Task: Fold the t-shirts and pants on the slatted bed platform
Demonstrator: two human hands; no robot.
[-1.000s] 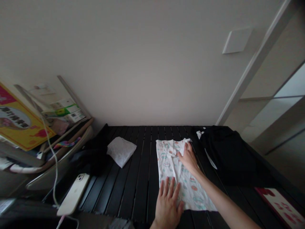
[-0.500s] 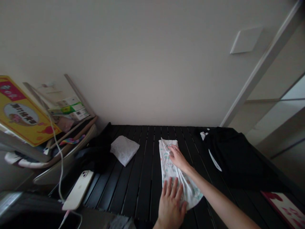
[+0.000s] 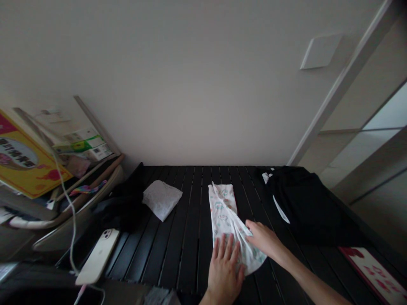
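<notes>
Pale, plain wall (image 3: pixel 203 84) rises behind a black slatted table (image 3: pixel 187 237), with a white square plate (image 3: pixel 321 51) fixed high on its right side. Near the middle of the table, slightly right of centre, lies a white printed garment (image 3: pixel 220 218), its long shape running from near the far edge toward the person, with a loose diagonal fold across it. On its near end rests the left hand (image 3: pixel 224 269), palm down and open, fingers slightly spread, pressing on the fabric without gripping it. Closer to the right, the right hand (image 3: pixel 265 239) is mostly closed, its fingertips pinching the garment's folded edge and drawing it taut in creases.

Left of the garment, well apart, lies a folded light grey cloth (image 3: pixel 162 199), touching a dark cloth (image 3: pixel 117 212). Nearer the person, a white smartphone (image 3: pixel 98 256) lies with its camera side up, near a white cable (image 3: pixel 73 216). At far left stands a beige-rimmed basket (image 3: pixel 114 169) with a yellow package (image 3: pixel 25 169) at it. On the right are black clothing (image 3: pixel 311 203) and 1 red-and-white card (image 3: pixel 375 269).
</notes>
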